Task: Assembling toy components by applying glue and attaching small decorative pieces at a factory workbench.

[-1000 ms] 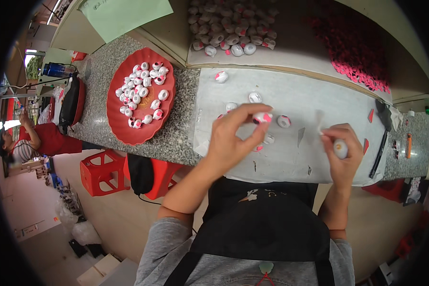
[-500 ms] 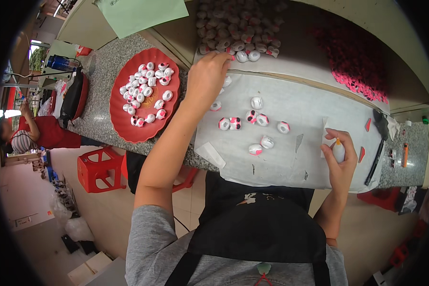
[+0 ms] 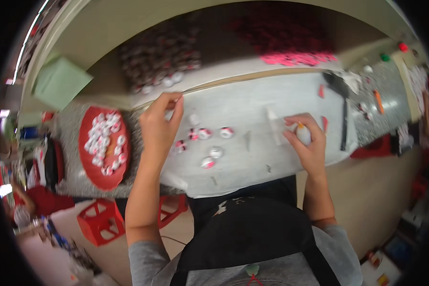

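My left hand (image 3: 159,117) is raised over the left part of the white paper sheet (image 3: 252,95), thumb and fingers pinched together; blur hides what they hold, if anything. Just right of it lie several small white balls with pink and black patches, one of them a ball (image 3: 227,132) apart from the others. A nearly plain white ball (image 3: 216,152) sits nearer me. At the right of the sheet, my right hand (image 3: 312,145) is closed around a small white squeeze bottle (image 3: 303,137) with a yellow-orange tip. A white paper strip (image 3: 274,125) is beside its fingertips.
A red scalloped plate (image 3: 89,164) of similar balls stands on the left. The shelf beyond bears a pile of balls (image 3: 162,57) and a pink heap (image 3: 295,55). A black tool (image 3: 344,124), red scraps and an orange pen-like thing (image 3: 378,101) lie right. Red stools (image 3: 97,221) stand below.
My left hand has drawn back from the pile of balls on the shelf toward me. The right hand keeps the bottle. The whole view has shifted and turned.
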`<state>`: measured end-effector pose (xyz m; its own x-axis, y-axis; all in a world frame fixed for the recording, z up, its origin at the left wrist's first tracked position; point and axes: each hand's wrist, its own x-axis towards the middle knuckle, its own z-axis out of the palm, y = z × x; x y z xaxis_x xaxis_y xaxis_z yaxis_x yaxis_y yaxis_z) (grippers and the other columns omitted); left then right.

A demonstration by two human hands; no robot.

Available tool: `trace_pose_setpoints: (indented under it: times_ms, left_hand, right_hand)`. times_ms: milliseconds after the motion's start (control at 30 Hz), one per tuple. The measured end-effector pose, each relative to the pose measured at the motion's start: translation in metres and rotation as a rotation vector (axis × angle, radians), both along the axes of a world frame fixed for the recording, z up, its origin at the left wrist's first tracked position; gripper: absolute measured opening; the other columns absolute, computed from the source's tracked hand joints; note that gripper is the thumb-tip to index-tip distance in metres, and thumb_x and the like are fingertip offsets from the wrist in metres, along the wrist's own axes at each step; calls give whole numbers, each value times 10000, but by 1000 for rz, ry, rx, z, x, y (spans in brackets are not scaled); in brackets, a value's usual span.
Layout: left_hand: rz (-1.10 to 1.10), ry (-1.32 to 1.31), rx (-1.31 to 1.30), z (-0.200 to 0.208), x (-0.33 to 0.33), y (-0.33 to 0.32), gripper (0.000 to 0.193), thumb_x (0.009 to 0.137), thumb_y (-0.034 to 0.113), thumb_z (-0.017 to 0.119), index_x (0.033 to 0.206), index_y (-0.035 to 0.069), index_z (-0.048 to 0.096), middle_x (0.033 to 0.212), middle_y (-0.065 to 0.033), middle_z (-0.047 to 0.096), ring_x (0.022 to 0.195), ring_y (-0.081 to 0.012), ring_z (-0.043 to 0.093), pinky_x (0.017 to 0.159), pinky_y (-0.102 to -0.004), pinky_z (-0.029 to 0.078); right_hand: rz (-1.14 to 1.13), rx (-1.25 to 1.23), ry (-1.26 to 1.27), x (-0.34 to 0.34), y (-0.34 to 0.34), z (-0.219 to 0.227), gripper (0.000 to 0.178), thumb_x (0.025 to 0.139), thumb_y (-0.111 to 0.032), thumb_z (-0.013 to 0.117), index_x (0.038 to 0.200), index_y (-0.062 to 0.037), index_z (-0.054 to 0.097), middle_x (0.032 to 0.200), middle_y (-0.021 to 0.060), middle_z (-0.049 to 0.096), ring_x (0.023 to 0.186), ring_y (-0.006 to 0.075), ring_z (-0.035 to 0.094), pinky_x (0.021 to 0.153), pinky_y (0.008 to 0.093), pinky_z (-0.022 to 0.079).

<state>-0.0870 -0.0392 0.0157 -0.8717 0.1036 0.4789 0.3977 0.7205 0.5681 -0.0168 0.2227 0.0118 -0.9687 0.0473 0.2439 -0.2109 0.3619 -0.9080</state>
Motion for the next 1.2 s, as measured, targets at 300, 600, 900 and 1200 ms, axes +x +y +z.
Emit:
trace_pose_setpoints:
  times_ms: [300,600,900,1200]
  left_hand:
    - [-348,-480,717,16,40,79,165,690,-62,551,852,-38,538,814,-81,537,739,-118,524,653,-203,415]
    - [-258,-109,-95,-24,37,107,123,632,-15,584,746,30,576,772,-49,559,705,-205,517,617,-267,397]
    - [-364,-258,291,3,70,91,213,632,-27,593,843,-8,563,911,-113,543,811,-203,531,693,-285,424]
    - [-383,-853,1265,-25,102,71,296,745,62,533,1023,-3,454,974,-127,521,953,-198,486,798,-302,396]
  right_hand:
    - [-809,498,122,4,183,-10,245,691,-127,593,893,2,541,800,97,575,720,161,530,667,253,400]
    - [-878,778,-69,13,206,-24,323,693,-187,605,934,13,526,875,163,556,808,253,537,725,304,394]
    - [-73,-171,-181,28,35,-5,250,629,9,613,859,-10,518,816,56,534,715,79,481,634,190,383]
    - [325,-82,5,23,-35,-16,347,582,-6,652,887,-5,487,781,37,477,665,94,459,554,178,366]
